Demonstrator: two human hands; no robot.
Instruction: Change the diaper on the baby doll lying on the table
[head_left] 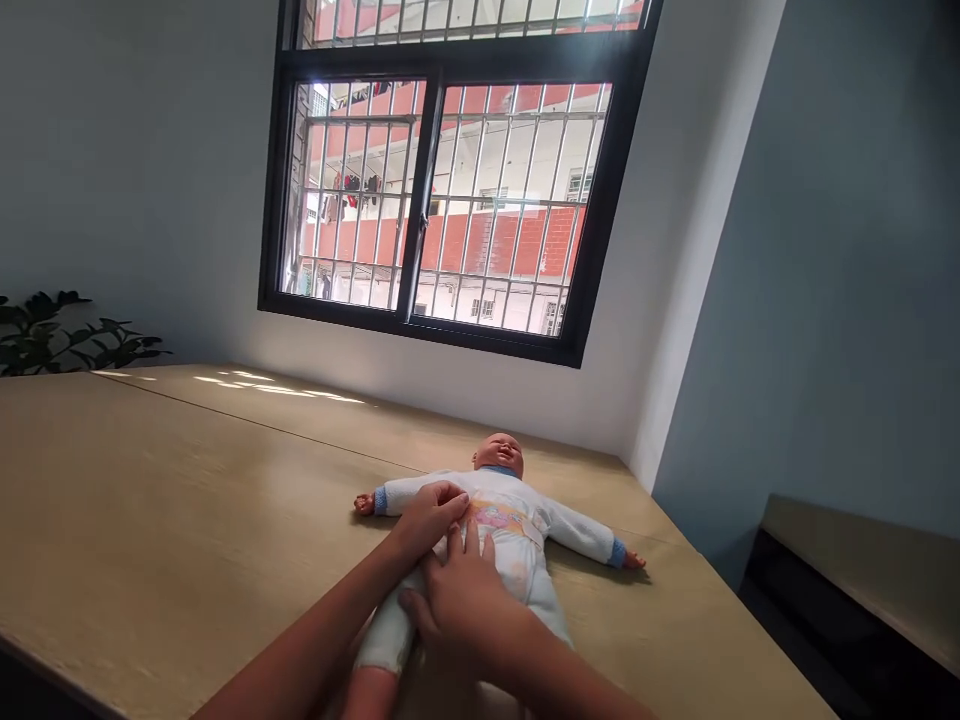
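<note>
A baby doll in a white top with blue cuffs lies on its back on the table, arms spread to both sides. Around its hips is a white diaper, with a colourful printed band across the waist. My left hand is closed at the left end of that band, thumb and fingers pinching the diaper's edge. Lower down, my right hand rests on the diaper's front with its fingers spread. My forearms and right hand hide part of the doll's legs; one leg in a white trouser shows between my arms.
The wooden table reaches to the wall under a barred window. A leafy plant stands beyond the table's far left edge. At the right is a lower wood-topped piece of furniture with a dark side.
</note>
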